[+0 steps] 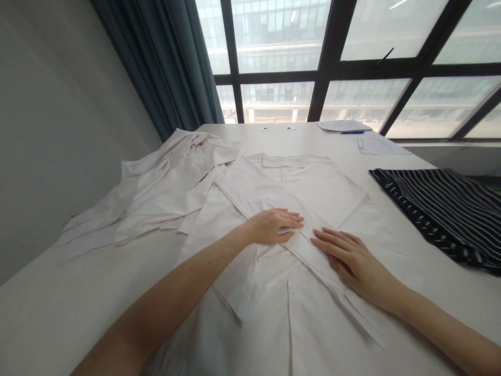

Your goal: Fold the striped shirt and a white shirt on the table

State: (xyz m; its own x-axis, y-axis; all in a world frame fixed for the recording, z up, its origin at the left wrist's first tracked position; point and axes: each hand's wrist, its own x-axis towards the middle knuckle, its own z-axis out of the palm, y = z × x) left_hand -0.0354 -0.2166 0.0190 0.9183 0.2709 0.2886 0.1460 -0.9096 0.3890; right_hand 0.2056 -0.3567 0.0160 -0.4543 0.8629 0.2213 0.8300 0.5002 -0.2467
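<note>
Since the white shirt [324, 196] is spread out on the table [90, 303] under both hands, I'd guess it's light, soft and quick to crease. Shoulders [338, 175] or collar [282, 162] look like the best spots to take hold. Left hand [270, 225] and right hand [350, 256] both rest flat on it, grip relaxed, nothing pinched. Crumpled white fabric [164, 177] crowds its left side; there's more room on the right before the striped cloth [454, 209]. Far table edge is by the window [279, 36].
</note>
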